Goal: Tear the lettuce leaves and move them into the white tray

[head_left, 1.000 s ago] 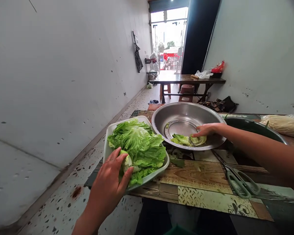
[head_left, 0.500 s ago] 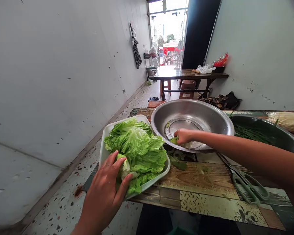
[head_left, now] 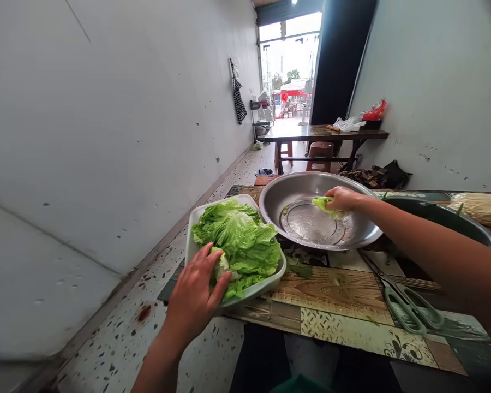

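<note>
Over the right part of the steel basin (head_left: pixel 270 204), my right hand (head_left: pixel 340 200) is closed on a small pale-green lettuce leaf (head_left: pixel 321 203). The basin floor is wet, with a green scrap at its left. Left of it, a white tray (head_left: pixel 281 273) is piled with green lettuce leaves (head_left: pixel 239 232). My left hand (head_left: pixel 196 284) rests on the tray's near left side, fingers spread and touching the pale stem ends. Its palm side is hidden.
Green-handled scissors (head_left: pixel 411 308) lie on the patterned tabletop (head_left: pixel 343 289), right of the leaf scraps (head_left: pixel 300 268). Behind my right arm stands a bowl (head_left: pixel 480 232) of greens, with bagged noodle-like strands (head_left: pixel 485 208) beyond. Another table (head_left: pixel 311 131) stands near the doorway.
My right hand has risen from the basin's near left floor and moved right with the lettuce leaf. My left hand stays on the lettuce; the view has shifted slightly.
</note>
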{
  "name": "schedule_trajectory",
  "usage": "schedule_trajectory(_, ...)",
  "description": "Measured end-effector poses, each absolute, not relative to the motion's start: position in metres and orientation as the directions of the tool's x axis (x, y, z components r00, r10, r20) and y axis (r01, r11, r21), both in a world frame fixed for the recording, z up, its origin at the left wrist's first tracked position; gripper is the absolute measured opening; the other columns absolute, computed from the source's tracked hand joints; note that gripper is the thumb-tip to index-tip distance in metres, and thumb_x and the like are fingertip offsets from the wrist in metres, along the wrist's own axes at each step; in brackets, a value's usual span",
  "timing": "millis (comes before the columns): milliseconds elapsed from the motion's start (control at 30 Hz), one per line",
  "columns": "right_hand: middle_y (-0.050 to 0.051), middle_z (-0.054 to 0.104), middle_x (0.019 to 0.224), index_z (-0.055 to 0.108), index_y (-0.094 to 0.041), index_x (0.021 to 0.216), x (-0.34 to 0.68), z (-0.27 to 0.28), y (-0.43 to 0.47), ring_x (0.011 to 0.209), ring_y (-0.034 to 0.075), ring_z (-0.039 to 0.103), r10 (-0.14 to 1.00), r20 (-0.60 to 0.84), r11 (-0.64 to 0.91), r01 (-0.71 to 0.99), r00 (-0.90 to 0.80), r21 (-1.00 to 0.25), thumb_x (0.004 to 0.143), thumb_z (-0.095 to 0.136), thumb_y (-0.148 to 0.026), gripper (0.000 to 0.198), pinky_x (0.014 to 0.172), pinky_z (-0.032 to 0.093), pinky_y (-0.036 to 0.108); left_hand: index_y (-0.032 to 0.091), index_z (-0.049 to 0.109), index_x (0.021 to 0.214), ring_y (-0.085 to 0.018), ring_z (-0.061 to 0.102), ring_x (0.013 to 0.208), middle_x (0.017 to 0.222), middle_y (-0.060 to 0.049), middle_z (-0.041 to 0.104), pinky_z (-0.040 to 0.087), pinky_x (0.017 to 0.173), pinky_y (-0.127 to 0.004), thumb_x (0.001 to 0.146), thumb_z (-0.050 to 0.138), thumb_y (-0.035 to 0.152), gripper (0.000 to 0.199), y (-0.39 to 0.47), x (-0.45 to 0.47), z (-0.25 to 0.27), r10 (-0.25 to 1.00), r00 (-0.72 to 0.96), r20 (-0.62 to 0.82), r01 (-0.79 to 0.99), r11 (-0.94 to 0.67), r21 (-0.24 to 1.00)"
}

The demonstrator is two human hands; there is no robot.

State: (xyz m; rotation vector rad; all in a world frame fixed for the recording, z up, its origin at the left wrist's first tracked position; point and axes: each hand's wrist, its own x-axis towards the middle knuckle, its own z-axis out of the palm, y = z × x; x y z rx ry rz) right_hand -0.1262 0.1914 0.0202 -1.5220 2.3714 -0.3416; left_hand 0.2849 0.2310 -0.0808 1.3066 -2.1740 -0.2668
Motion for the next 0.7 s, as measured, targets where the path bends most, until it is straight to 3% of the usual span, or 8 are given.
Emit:
schedule_trajectory(67,0.007,0.070,0.074,0.074,-0.015,0.102,-0.102,0.035,0.188,0.059,0.017,0.061,-0.947,-0.093,0.318,-0.863,-0.307,-0.391,0.082,0.061,-0.020,0.025,0.056,0.048,0.030,0.022,0.058,0.131,-0.033,0.047,0.142,0.153,-0.014,0.051,0.039,0.116,-0.057,0.095,0.042,0.059,0.054,0.232,0.283,-0.080,-0.857,-0.348,0.381,-0.731,0.502,0.462)
schedule_trajectory(133,0.007,0.071,0.083,0.073,-0.017,0.105,-0.064,0.055,0.187,0.068,0.018,0.063,-0.989,0.014,0.130,-0.912,-0.147,-0.390,0.087,0.059,-0.028,0.025,0.062,0.049,0.031,0.021,0.056,0.134,-0.032,0.045,0.144,0.154,-0.015,0.050,0.037,0.118,-0.055,0.096,0.044,0.057,0.054,0.233,0.282,-0.078,-0.857,-0.342,0.386,-0.716,0.504,0.483)
schedule_trajectory(267,0.013,0.069,0.109,0.067,-0.017,0.121,0.027,0.077,0.188,0.094,0.025,0.065,-0.966,0.202,-0.199,-0.961,0.160,-0.193,0.095,0.054,-0.035,0.034,0.079,0.051,0.037,0.019,0.033,0.155,-0.031,0.035,0.150,0.159,-0.017,0.042,0.033,0.120,-0.056,0.096,0.044,0.058,0.071,0.237,0.282,-0.073,-0.881,-0.311,0.357,-0.680,0.469,0.563)
schedule_trajectory(367,0.018,0.060,0.133,0.047,-0.020,0.148,0.079,0.056,0.182,0.117,0.032,0.059,-0.921,0.259,-0.317,-0.947,0.292,-0.059,0.100,0.046,-0.026,0.049,0.087,0.052,0.043,0.019,0.016,0.162,-0.030,0.021,0.156,0.167,-0.018,0.026,0.026,0.123,-0.059,0.097,0.042,0.060,0.081,0.237,0.282,-0.070,-0.894,-0.255,0.369,-0.633,0.443,0.635)
schedule_trajectory(433,0.016,0.055,0.144,0.041,-0.027,0.153,0.099,0.029,0.175,0.127,0.036,0.054,-0.889,0.171,-0.428,-0.904,0.424,0.016,0.101,0.046,-0.030,0.053,0.091,0.052,0.047,0.019,0.017,0.162,-0.029,0.016,0.157,0.168,-0.017,0.022,0.021,0.125,-0.058,0.098,0.040,0.061,0.080,0.230,0.283,-0.069,-0.896,-0.217,0.386,-0.605,0.434,0.667)
schedule_trajectory(533,0.010,0.059,0.143,0.051,-0.030,0.147,0.108,-0.005,0.170,0.131,0.035,0.054,-0.850,-0.022,-0.527,-0.850,0.527,0.010,0.098,0.052,-0.039,0.050,0.098,0.051,0.046,0.016,0.024,0.160,-0.029,0.019,0.156,0.167,-0.019,0.025,0.018,0.126,-0.057,0.098,0.038,0.062,0.080,0.205,0.283,-0.071,-0.900,-0.194,0.389,-0.569,0.426,0.703)
schedule_trajectory(600,0.009,0.057,0.146,0.050,-0.028,0.149,0.105,-0.010,0.172,0.135,0.032,0.052,-0.853,-0.009,-0.520,-0.852,0.522,-0.058,0.097,0.054,-0.037,0.053,0.105,0.049,0.043,0.015,0.032,0.157,-0.030,0.022,0.156,0.165,-0.019,0.030,0.018,0.126,-0.056,0.097,0.037,0.063,0.077,0.184,0.283,-0.072,-0.906,-0.218,0.364,-0.527,0.423,0.737)
schedule_trajectory(700,0.010,0.043,0.159,0.040,-0.022,0.156,0.095,0.004,0.180,0.144,0.029,0.044,-0.874,0.070,-0.485,-0.861,0.480,-0.154,0.098,0.055,-0.041,0.063,0.115,0.041,0.038,0.017,0.046,0.149,-0.030,0.030,0.153,0.160,-0.017,0.041,0.020,0.126,-0.055,0.098,0.031,0.063,0.070,0.158,0.282,-0.068,-0.896,-0.305,0.324,-0.466,0.437,0.770)
